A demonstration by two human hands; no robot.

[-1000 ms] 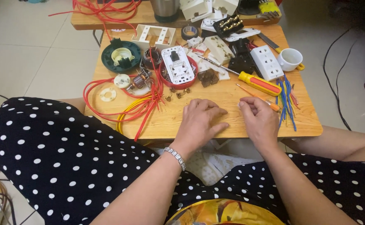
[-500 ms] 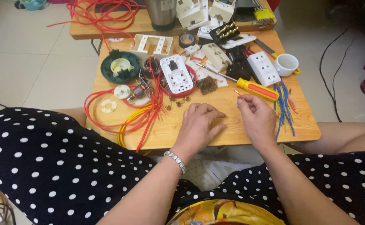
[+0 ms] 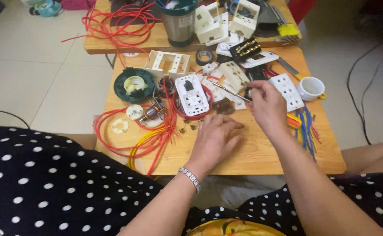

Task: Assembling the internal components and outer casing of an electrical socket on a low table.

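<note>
My left hand (image 3: 217, 140) rests palm down on the low wooden table (image 3: 252, 159), fingers loosely spread and holding nothing. A beaded bracelet (image 3: 190, 178) is on its wrist. Just past its fingertips lie small brass bits (image 3: 187, 128) and a white socket plate (image 3: 192, 93) in a red bowl. My right hand (image 3: 268, 107) reaches into the pile of parts, thumb and forefinger pinched at the near end of a thin metal rod (image 3: 228, 91). A yellow and red screwdriver handle (image 3: 293, 120) shows under its wrist. Beside it lies a white multi-hole socket (image 3: 287, 90).
Red wire loops (image 3: 128, 140) and yellow wire (image 3: 139, 146) cover the table's left. A green round part (image 3: 134, 85), a white cup (image 3: 312, 88), blue wires (image 3: 306, 129), a black tape roll (image 3: 205, 57) and a steel cup (image 3: 180, 24) stand around. A black polka-dot skirt (image 3: 47, 188) covers my knees.
My right hand has lifted off the near table edge and moved up and left into the parts pile. My left hand has stayed nearly still. The camera has tilted closer.
</note>
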